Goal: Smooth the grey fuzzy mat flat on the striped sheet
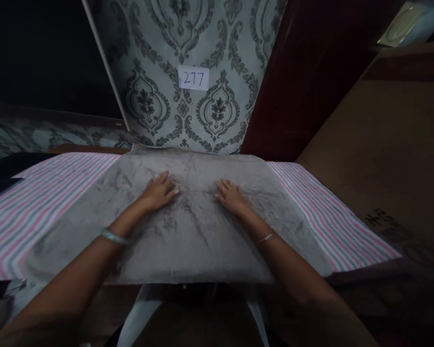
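**Op:** I've got both hands down on the grey cloth [188, 226]. My left hand [159, 192] is flat, palm down, fingers together and pointing inward; my right hand [232, 195] mirrors it just across the middle, fingers slightly fanned, gripping nothing.

**Spotter:** Where's the cloth sitting?

**Op:** Spread over the striped sheet [32, 207], which shows on both sides of it. The far edge runs up to the patterned wall [188, 38] with the paper tag [193, 78] reading 277; the near edge hangs just over the front of the surface.

**Spotter:** So which step is this?

**Op:** I'd call it smoothing. There are creases radiating from the centre between my palms, and the hands are pressing, not pinching.

**Spotter:** And next?

**Op:** My read: the palms want to sweep outward from the middle, toward the side edges, with even pressure so the wrinkles get pushed out rather than bunched. The bracelet [113, 236] on my left wrist could catch the fabric, so I'd keep the wrists lifted.
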Demonstrator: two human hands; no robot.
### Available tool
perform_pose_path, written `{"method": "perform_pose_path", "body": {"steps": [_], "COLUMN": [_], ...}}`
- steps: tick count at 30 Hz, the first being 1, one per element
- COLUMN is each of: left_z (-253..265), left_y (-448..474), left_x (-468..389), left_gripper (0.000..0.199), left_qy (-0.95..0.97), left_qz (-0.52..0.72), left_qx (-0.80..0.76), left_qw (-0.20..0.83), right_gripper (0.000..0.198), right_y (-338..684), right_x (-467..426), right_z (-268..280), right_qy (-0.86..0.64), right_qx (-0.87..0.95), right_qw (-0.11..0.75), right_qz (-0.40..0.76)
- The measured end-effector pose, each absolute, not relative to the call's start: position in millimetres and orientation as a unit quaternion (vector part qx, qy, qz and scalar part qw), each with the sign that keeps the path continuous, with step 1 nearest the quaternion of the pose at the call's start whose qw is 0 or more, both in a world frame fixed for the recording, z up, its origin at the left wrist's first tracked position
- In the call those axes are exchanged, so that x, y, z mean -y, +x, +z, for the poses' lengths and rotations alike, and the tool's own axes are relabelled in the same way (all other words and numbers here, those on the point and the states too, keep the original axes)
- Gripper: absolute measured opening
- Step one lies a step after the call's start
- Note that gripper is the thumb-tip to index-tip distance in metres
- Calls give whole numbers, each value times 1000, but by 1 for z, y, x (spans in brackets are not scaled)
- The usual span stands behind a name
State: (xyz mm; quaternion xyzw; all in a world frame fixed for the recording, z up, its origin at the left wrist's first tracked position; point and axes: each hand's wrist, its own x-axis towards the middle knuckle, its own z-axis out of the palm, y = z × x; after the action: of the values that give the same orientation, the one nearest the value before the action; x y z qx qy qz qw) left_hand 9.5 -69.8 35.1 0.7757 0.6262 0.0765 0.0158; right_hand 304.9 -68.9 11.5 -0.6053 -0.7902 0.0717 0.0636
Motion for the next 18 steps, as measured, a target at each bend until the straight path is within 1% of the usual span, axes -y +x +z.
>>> {"method": "perform_pose_path", "body": {"steps": [3,6,9,15,18], "left_z": [26,9,-1,-1,0], "left_y": [39,46,45,46,45], "left_x": [43,33,34,33,31], "left_gripper": [68,66,65,67,67], "left_qy": [788,786,774,755,754], "left_qz": [63,36,13,-3,-5], "left_qx": [-612,-616,-634,-655,-656], "left_qw": [22,23,2,-20,-26], "right_gripper": [59,60,61,61,61], "right_y": [304,323,346,384,396], "right_x": [56,50,45,27,22], "right_z": [-2,-14,-18,-16,-14], "right_qy": [-617,-630,-652,-709,-740], "right_qx": [782,773,755,704,670], "right_qw": [36,35,35,24,33], "right_qz": [80,68,55,46,48]}}
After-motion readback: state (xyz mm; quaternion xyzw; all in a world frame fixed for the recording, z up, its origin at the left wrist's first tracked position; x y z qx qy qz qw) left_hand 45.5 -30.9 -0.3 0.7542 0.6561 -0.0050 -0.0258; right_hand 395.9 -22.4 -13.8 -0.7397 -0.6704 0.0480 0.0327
